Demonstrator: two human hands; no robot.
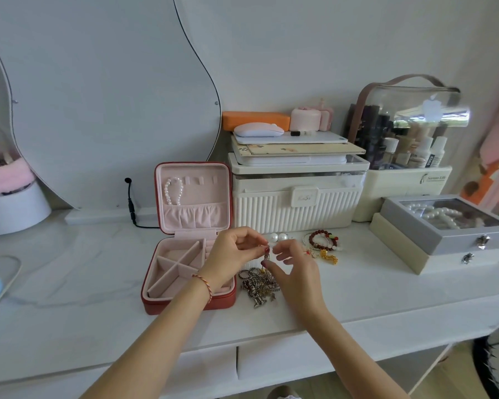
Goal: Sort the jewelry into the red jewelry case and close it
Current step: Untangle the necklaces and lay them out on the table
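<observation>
The red jewelry case (pixel 156 303) stands open on the white dresser, its pink lid upright with a pearl bracelet (pixel 173 191) hung inside. Just right of the case, both hands meet above a heap of silver chain jewelry (pixel 257 285). My left hand (pixel 231 251) and my right hand (pixel 294 266) each pinch a small dangling metal piece (pixel 267 256) between fingertips. Behind them lie two pearl earrings (pixel 278 237), a dark red bead bracelet (pixel 323 240) and a gold trinket (pixel 330 258).
A ribbed white storage box (pixel 297 203) stacked with a tablet and mouse stands behind the hands. A grey jewelry box (pixel 444 234) with pearls and a cosmetics organiser (pixel 406 139) fill the right. A wavy mirror (pixel 98 96) and a glass dome (pixel 0 174) are at left.
</observation>
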